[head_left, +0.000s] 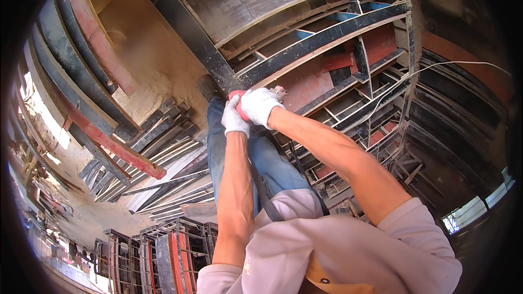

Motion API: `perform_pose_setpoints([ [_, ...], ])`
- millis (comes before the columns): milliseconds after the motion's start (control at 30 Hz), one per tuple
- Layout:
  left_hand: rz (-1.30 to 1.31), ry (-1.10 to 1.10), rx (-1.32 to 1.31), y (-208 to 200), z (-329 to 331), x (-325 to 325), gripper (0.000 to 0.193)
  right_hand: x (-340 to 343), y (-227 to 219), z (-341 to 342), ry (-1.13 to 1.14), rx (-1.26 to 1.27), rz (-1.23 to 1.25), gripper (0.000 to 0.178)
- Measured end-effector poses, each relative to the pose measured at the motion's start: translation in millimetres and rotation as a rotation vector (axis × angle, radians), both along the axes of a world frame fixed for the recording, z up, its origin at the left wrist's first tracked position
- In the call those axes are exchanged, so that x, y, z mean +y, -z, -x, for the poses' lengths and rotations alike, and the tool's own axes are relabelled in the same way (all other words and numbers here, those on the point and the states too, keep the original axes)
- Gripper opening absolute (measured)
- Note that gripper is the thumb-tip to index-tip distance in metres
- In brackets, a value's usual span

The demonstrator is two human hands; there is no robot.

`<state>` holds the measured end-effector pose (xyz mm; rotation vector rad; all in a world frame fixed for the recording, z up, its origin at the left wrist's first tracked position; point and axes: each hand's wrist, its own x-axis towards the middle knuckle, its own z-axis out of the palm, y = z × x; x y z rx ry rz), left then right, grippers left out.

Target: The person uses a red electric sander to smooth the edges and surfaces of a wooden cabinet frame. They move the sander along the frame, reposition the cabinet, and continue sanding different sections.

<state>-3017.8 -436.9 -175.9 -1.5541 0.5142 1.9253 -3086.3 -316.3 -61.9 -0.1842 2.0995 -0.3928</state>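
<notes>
Big dark frame ahead, curved crosspieces; loose strips piled on the floor to the left. Left hand and right hand, both pale-gloved, closed around a small red object near the frame's closest corner; contact unclear.

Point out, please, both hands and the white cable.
Left hand [234, 118]: head view, back of the glove.
Right hand [261, 105]: head view, back of the glove.
White cable [455, 62]: head view, upper stretch.
</notes>
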Motion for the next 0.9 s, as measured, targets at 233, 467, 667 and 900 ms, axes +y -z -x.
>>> perform_pose_setpoints([
  [233, -0.025, 0.034, -0.033, -2, 20, 13, 0.030, 13, 14, 8, -0.116, 0.045, -0.009, 0.020],
  [467, -0.136, 0.018, 0.004, 14, 10, -14, 0.032, -15, 16, -8, 0.120, 0.061, -0.092, 0.036],
  [667, -0.237, -0.080, 0.042, -8, 16, -6, 0.026, -18, 32, -7, 0.106, 0.033, -0.091, 0.034],
  [900, 0.043, -0.026, 0.012, 9, 7, 27, 0.033, 13, 13, 12, -0.233, 0.014, -0.046, 0.030],
])
